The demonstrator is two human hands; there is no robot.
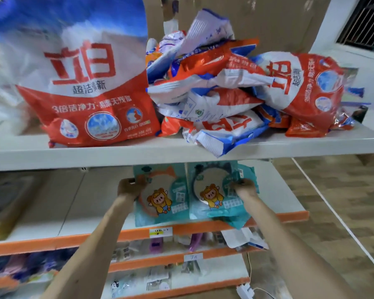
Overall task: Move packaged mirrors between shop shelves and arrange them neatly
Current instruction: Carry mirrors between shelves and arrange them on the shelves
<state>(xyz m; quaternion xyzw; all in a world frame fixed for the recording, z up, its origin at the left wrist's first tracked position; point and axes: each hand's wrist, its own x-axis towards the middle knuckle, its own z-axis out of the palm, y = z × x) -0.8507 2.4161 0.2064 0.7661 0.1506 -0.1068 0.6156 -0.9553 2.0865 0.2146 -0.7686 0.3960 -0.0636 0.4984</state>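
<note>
Mirror packs (160,203) seemingly clamped between fingers (241,184).

A shop is shown — tiered white shelves (181,152) edged in orange, handwritten labels (160,231) stuck at lower centre, and detergent bags (84,83) heaped across the upper frame.

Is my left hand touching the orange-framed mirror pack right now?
Touching. The head view shows the left hand gripping the upper left edge of the orange-framed mirror pack.
</note>
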